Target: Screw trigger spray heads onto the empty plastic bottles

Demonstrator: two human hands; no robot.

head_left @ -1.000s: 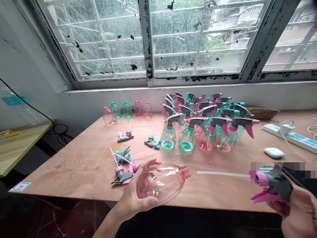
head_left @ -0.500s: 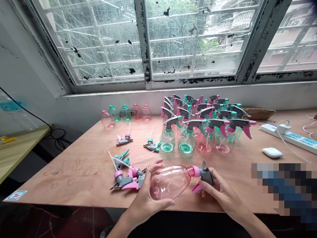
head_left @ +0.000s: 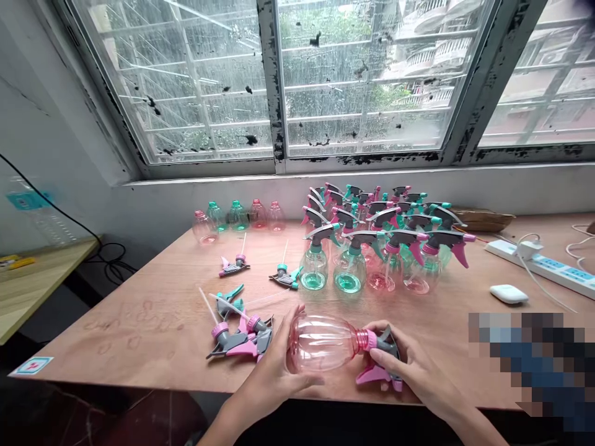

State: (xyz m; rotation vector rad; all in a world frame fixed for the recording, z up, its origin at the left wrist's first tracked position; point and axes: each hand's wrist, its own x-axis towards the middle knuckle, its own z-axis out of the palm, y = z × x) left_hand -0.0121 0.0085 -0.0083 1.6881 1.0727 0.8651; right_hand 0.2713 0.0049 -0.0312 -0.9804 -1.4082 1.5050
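Peeling-framed window (head_left: 367,80) stands beyond the translucent pink bottle (head_left: 323,344), wooden table (head_left: 139,334) beneath it; left hand (head_left: 277,358) cups the bottle's rounded base; right hand (head_left: 411,362) pinches the pink-and-grey plastic trigger head (head_left: 385,340) at its neck

I'm reading one head-worn view, looking forward and down over the table (head_left: 158,353) from above its near side. Left hand (head_left: 279,359) and right hand (head_left: 415,365) are showing close up, low in frame, around the middle. Spray bottles (head_left: 313,271) are sitting farther off, right of centre; the window (head_left: 362,80) is filling the top, beyond the table, facing the lens.
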